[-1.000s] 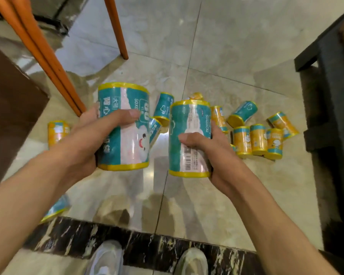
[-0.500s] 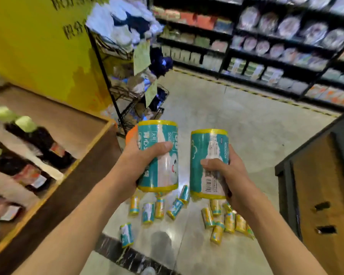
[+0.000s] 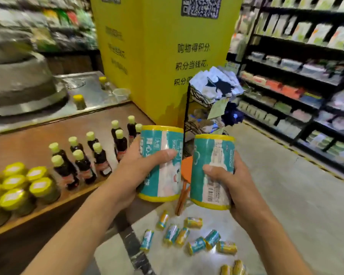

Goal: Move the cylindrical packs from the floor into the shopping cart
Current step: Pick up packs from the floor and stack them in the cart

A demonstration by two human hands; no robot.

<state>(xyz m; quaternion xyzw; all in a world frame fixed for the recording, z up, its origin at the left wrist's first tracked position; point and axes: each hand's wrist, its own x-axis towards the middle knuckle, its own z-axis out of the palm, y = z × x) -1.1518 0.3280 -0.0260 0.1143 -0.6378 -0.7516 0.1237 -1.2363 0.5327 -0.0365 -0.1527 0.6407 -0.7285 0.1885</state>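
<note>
Two teal-and-yellow packs are held upright, side by side, at the centre of the view, one per hand. The left hand [image 3: 141, 167] wraps the left pack [image 3: 160, 165] from its 9 o'clock side, thumb laid across the front label, fingers curled behind; the pack stands above and to the 3 o'clock of the palm. The right hand [image 3: 228, 181] grips the right pack [image 3: 211, 171] from its 4 o'clock side, thumb pressed on the front near the barcode, fingers curled round the back. The two packs are just apart, not touching. Both forearms reach up from the lower edge, converging toward the centre. On the floor [image 3: 286, 195] at 6 o'clock lie about ten smaller-looking packs [image 3: 195, 245], scattered, mostly on their sides; two are cut by the bottom edge. At 9 o'clock a wooden counter [image 3: 38, 139] carries roughly eleven dark bottles [image 3: 81, 161] with pale green caps and about eight yellow-lidded jars [image 3: 18, 187]; blur makes these counts approximate.
</note>
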